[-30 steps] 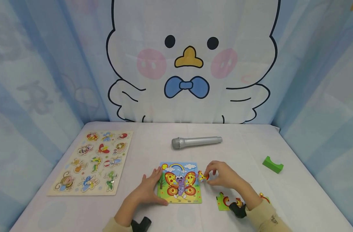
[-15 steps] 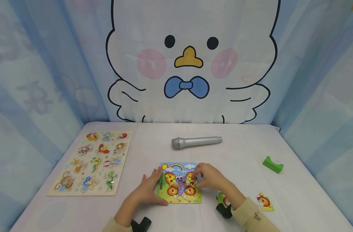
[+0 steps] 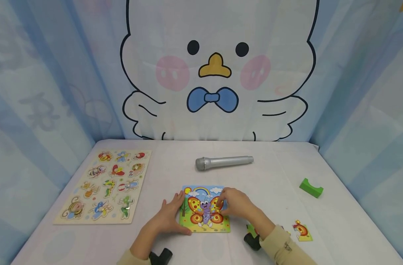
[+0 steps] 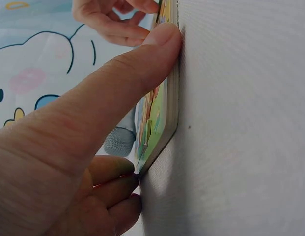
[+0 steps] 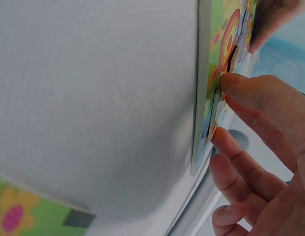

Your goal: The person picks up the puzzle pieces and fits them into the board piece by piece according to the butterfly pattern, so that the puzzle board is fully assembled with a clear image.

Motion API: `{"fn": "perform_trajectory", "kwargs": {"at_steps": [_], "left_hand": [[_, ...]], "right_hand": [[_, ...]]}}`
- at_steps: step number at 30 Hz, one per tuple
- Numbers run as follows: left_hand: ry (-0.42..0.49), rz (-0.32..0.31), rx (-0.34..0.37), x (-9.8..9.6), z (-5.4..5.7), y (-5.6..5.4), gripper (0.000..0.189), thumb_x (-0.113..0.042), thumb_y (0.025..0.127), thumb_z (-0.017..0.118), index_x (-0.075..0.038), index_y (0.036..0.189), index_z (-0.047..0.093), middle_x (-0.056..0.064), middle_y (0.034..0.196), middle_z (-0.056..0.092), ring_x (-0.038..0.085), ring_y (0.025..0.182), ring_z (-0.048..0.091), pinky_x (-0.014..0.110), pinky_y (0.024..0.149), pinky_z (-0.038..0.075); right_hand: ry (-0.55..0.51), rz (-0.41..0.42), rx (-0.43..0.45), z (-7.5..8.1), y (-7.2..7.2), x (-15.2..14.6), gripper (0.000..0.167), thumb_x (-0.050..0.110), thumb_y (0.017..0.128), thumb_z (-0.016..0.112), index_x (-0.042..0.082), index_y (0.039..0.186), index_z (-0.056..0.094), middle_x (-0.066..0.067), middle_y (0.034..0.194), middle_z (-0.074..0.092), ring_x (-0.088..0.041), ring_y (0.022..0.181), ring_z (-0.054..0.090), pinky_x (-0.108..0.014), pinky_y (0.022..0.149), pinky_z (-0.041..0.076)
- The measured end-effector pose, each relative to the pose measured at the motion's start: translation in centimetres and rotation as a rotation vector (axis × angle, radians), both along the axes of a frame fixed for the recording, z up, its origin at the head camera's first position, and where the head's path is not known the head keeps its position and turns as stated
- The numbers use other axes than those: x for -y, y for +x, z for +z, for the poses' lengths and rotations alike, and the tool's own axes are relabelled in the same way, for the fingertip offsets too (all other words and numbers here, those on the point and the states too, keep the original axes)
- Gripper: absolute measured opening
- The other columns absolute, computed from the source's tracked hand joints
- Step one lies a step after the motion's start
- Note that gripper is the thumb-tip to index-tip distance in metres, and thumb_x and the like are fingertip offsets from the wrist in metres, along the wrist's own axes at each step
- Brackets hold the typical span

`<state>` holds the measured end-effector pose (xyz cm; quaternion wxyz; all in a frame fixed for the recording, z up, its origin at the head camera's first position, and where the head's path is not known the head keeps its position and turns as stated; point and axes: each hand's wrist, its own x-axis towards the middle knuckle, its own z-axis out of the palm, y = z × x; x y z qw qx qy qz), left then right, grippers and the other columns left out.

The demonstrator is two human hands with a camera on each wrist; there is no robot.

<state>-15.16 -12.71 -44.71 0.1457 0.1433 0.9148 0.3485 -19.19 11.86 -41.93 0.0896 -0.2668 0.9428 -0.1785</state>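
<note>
A butterfly jigsaw puzzle board (image 3: pixel 201 226) lies flat near the front of the table. My left hand (image 3: pixel 169 218) rests against its left side, with fingers along the left edge and the thumb on the near edge. At the board's right side, my right hand (image 3: pixel 238 203) pinches a small puzzle piece (image 5: pixel 215 112) between thumb and fingertips. That piece lies over the board's upper right wing area and is mostly hidden by the fingers in the head view. In the left wrist view, the left thumb (image 4: pixel 157 42) presses the board's thick edge.
Loose puzzle pieces lie to the right, one with an orange swirl (image 3: pixel 302 232) and another (image 3: pixel 252 230) partly under the right wrist. A silver toy microphone (image 3: pixel 224 162) lies behind. A green block (image 3: pixel 311 188) is far right; an insect peg puzzle (image 3: pixel 100 217) lies left.
My right hand has carried the puzzle piece left from beside the board onto its right part, then shifted slightly further left. The left hand has stayed in place.
</note>
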Motion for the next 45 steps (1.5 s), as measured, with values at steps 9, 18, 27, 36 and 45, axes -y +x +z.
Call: {"fn": "perform_trajectory", "kwargs": {"at_steps": [9, 18, 27, 36, 45], "left_hand": [[-0.002, -0.004, -0.006, 0.1, 0.0, 0.1, 0.116, -0.04, 0.056, 0.085, 0.003, 0.143, 0.021, 0.018, 0.15, 0.015, 0.035, 0.137, 0.01, 0.059, 0.106, -0.001], [0.0, -0.002, -0.003, 0.2, 0.0, 0.0, 0.117, -0.04, 0.055, 0.086, 0.003, 0.143, 0.021, 0.019, 0.149, 0.015, 0.036, 0.137, 0.01, 0.06, 0.106, -0.001], [0.004, -0.009, -0.006, 0.2, -0.2, 0.0, 0.117, -0.04, 0.055, 0.085, 0.004, 0.143, 0.021, 0.019, 0.149, 0.015, 0.036, 0.137, 0.01, 0.06, 0.106, -0.001], [0.003, -0.01, -0.014, 0.1, -0.3, 0.0, 0.117, -0.041, 0.055, 0.085, 0.004, 0.143, 0.021, 0.019, 0.149, 0.015, 0.036, 0.137, 0.01, 0.061, 0.105, -0.001], [0.008, -0.013, -0.035, 0.2, -0.2, 0.0, 0.116, -0.04, 0.055, 0.086, 0.005, 0.141, 0.023, 0.02, 0.149, 0.017, 0.037, 0.136, 0.012, 0.062, 0.105, 0.001]], "right_hand": [[0.077, 0.01, -0.079, 0.4, 0.9, 0.6, 0.01, 0.017, 0.068, 0.08, 0.016, 0.075, 0.072, 0.006, 0.082, 0.06, -0.016, 0.082, 0.058, -0.033, 0.071, 0.049], [0.146, 0.036, -0.199, 0.2, 1.6, 1.3, 0.007, 0.016, 0.069, 0.079, 0.015, 0.074, 0.074, 0.006, 0.075, 0.065, -0.013, 0.075, 0.06, -0.029, 0.064, 0.05], [0.024, -0.016, -0.088, 0.0, 1.1, 0.4, 0.018, 0.019, 0.069, 0.079, 0.013, 0.085, 0.073, 0.003, 0.086, 0.065, -0.016, 0.079, 0.058, -0.031, 0.063, 0.049], [-0.13, -0.065, 0.016, 0.7, 1.3, -1.6, 0.029, 0.017, 0.07, 0.077, 0.01, 0.097, 0.07, 0.001, 0.093, 0.064, -0.01, 0.067, 0.047, -0.023, 0.053, 0.039], [-0.181, -0.095, 0.08, 1.7, 2.7, -4.3, 0.032, 0.017, 0.071, 0.078, 0.011, 0.101, 0.069, -0.001, 0.098, 0.065, -0.016, 0.072, 0.05, -0.023, 0.055, 0.039]]}}
